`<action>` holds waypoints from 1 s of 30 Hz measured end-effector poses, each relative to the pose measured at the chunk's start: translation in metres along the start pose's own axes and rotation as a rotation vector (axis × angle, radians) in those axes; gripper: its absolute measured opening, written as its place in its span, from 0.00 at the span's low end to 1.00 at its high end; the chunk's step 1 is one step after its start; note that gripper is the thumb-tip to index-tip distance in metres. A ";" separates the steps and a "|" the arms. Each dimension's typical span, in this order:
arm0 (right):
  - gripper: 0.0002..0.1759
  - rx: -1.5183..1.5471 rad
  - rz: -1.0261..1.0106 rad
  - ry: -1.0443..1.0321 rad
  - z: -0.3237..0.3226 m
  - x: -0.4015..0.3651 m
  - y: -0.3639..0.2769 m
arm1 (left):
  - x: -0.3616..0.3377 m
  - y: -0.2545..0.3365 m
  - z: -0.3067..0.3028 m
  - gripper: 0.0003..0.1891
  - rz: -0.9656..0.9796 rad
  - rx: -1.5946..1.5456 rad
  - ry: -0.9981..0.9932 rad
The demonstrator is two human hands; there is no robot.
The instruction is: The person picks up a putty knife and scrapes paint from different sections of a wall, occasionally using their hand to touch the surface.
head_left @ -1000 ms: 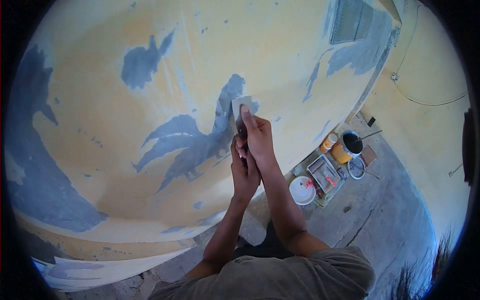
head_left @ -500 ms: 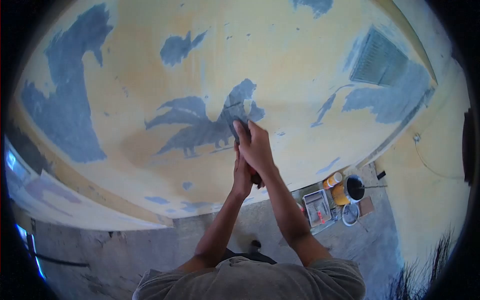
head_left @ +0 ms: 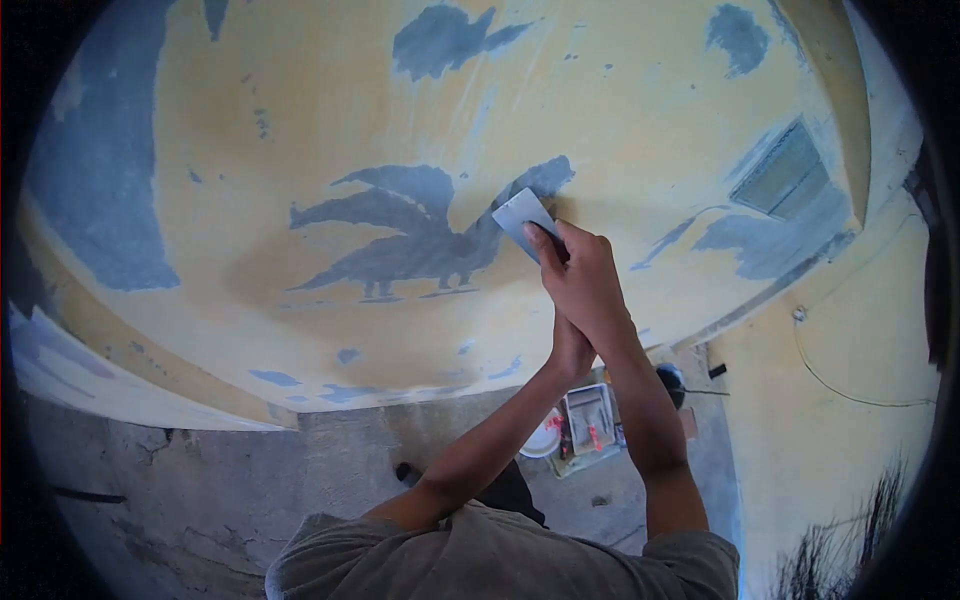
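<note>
The scraper (head_left: 522,215) is moved right along the wall (head_left: 300,100). It is gripped by the right hand (head_left: 585,285), blade towards 11 o'clock; the left hand (head_left: 570,352) is closed underneath.

The putty knife (head_left: 522,217) rests against the wall (head_left: 300,110) at frame centre, the vent (head_left: 788,170) at upper right, and the paint tray (head_left: 590,418) on the floor (head_left: 200,480) below.

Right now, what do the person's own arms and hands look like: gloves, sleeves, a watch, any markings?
The right hand and left hand are bare: no gloves, and no ring, watch or band shows. Both forearms are uncovered to past the elbows, where the short sleeves of a loose grey-olive cloth T-shirt begin. No markings show; the left hand is mostly hidden.
</note>
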State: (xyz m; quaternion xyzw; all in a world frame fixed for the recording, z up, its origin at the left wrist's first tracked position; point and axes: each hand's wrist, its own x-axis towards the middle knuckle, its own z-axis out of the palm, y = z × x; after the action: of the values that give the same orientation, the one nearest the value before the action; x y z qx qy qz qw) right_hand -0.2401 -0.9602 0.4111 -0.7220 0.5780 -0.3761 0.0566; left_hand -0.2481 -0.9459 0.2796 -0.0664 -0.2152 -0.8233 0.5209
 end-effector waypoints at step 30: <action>0.21 0.428 0.108 0.168 0.051 -0.004 0.005 | -0.019 0.033 -0.039 0.16 0.172 0.875 0.391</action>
State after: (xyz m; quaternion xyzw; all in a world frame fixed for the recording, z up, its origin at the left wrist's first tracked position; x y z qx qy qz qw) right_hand -0.2134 -0.9758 0.3706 -0.6278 0.5256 -0.5451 0.1801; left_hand -0.2056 -0.9585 0.2478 0.2973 -0.4329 -0.6066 0.5968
